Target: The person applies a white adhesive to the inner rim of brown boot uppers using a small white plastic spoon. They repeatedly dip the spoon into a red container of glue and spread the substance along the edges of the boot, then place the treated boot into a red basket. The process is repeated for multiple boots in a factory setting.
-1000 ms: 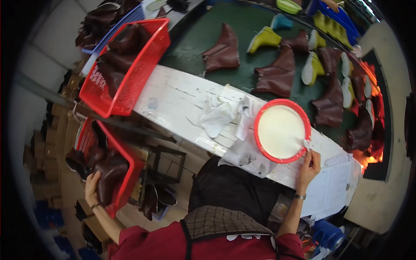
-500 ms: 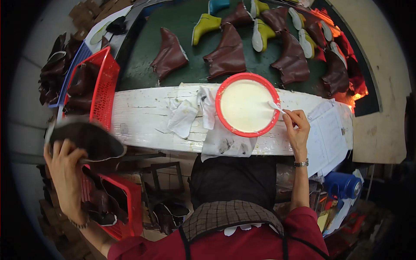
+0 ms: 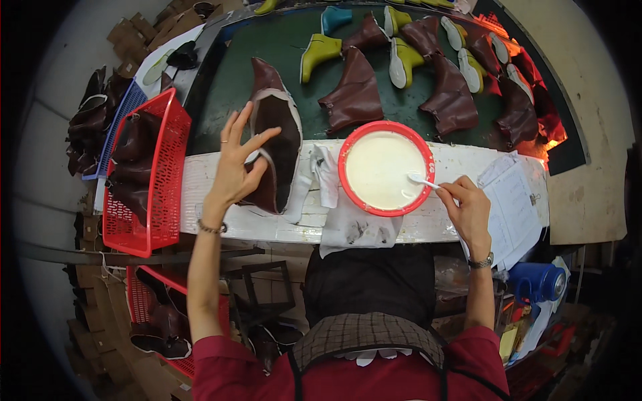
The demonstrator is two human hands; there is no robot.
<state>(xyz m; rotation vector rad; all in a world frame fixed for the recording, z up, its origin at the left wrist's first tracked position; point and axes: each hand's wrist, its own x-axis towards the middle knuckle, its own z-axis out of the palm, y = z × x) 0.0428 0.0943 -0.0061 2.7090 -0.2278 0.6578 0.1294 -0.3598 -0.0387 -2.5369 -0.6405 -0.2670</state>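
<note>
Step in hand, as judged: glue pick-up, with a boot upper staged for coating. Left hand (image 3: 235, 170) grips the brown boot upper (image 3: 274, 154) by its near-left edge, thumb under, other fingers splayed above; the upper stands tilted over the far edge of the white worktop (image 3: 221, 220), inner side toward the camera. Right hand (image 3: 468, 210) is closed on a small white brush (image 3: 421, 179), whose tip dips into the white glue inside the red bowl (image 3: 386, 167). The bowl sits mid-worktop on stained white rags (image 3: 354, 227), just right of the upper.

Next move probably calls for carrying the loaded brush left across the bowl rim to the upper, while the left hand steadies it and turns the inner face up.

Edges and room: a short, open path between bowl and upper. A red basket (image 3: 144, 194) of brown uppers hangs over the worktop's left end, close to the left wrist. Papers (image 3: 511, 200) cover the right end, beside the right hand. Beyond the far edge, a green belt (image 3: 221, 87) carries more brown uppers and green boot forms. The near edge is bare only left of the rags.
</note>
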